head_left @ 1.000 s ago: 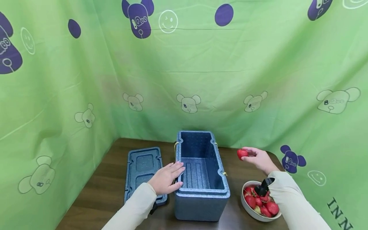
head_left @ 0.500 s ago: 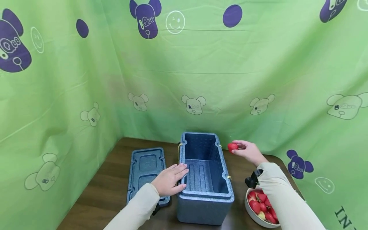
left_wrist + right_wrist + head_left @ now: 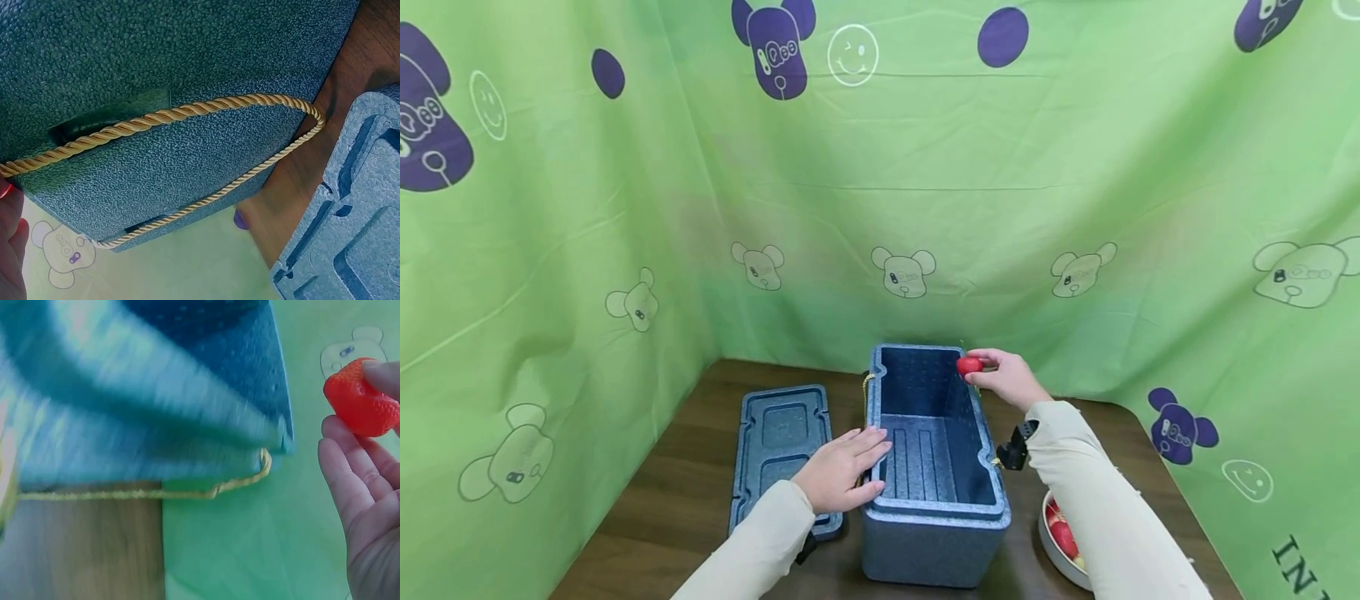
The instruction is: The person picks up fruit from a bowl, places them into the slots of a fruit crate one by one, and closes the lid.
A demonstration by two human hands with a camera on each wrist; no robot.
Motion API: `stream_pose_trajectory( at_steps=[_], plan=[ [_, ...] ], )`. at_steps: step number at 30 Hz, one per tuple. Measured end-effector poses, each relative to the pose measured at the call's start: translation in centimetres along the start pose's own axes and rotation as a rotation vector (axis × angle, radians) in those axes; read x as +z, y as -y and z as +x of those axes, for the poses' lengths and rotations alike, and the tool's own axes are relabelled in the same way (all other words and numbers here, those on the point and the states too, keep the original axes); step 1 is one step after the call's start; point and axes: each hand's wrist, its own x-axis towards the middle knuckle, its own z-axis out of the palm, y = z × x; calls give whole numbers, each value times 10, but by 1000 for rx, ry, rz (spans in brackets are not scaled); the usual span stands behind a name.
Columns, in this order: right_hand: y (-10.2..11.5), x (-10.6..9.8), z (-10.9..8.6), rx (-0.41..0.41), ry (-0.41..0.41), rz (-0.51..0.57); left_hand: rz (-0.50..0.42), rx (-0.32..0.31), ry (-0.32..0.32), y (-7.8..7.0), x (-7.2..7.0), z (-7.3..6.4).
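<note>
At centre-right, the right hand [image 3: 1009,381] pinched a strawberry [image 3: 969,367]. Below-left ran the long box [image 3: 934,550], the left hand [image 3: 841,471] outstretched on its rim [image 3: 940,507].

This looks like a curtained-off booth; the room beyond is hidden. Green cloth [image 3: 1000,175] printed with cartoon bear heads [image 3: 778,52] and winking smileys [image 3: 852,55] lines the back, left and right edges of a wood-grain table [image 3: 647,525].

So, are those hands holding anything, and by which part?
The right hand pinches a strawberry by its sides. The left hand holds nothing; it rests on the foam cooler.
</note>
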Motion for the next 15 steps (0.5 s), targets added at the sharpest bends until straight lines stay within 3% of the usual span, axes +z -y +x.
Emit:
stream_pose_trajectory(
  at_steps=[15],
  plan=[
    [32,39,30,-4,-3,61,41,17,-10,-1,-2,0]
  ],
)
